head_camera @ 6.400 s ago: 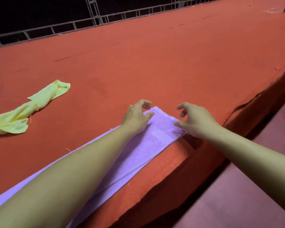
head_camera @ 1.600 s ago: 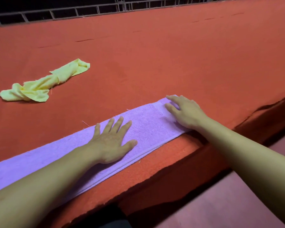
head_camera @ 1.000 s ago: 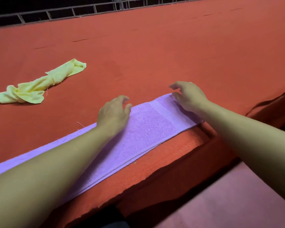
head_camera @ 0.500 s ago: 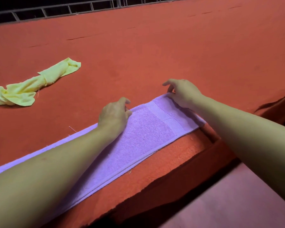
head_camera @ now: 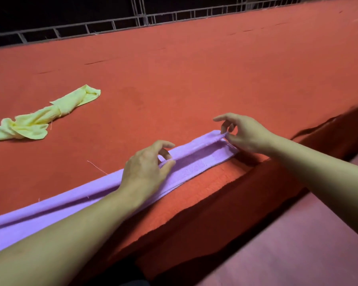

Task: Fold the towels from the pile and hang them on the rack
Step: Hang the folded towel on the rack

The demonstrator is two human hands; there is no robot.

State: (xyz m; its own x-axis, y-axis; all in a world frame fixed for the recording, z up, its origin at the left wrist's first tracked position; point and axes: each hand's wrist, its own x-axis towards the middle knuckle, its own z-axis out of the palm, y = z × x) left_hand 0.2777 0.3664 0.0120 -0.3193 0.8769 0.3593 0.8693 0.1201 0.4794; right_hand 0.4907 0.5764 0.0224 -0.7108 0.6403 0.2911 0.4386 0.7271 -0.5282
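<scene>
A crumpled yellow towel [head_camera: 43,118] is seen way over at about 9 o'clock, twisted into a loose rope shape with one end bunched up, lying on the red felt-covered surface [head_camera: 194,75] well apart from everything else.

The main thing, a long lilac towel [head_camera: 196,162], is stretched as a narrow band along the near edge of that surface, running from roughly 8 o'clock up toward 2 o'clock. It's terry cloth, already folded lengthwise, with stacked layers visible along the near side. The far long edge is lifted into a small raised ridge and curled toward the near side.

That ridge is pinched by the left hand [head_camera: 147,168] near the middle of the frame, thumb and curled fingers closed on the fabric, forearm laid over the towel's lower stretch.

Further along at about 2 o'clock, the towel's end corner is pinched by the right hand [head_camera: 246,133] between thumb and fingertips, with the index finger left sticking out a bit.

A metal railing [head_camera: 132,23] is visible along the far edge at 12 o'clock.
</scene>
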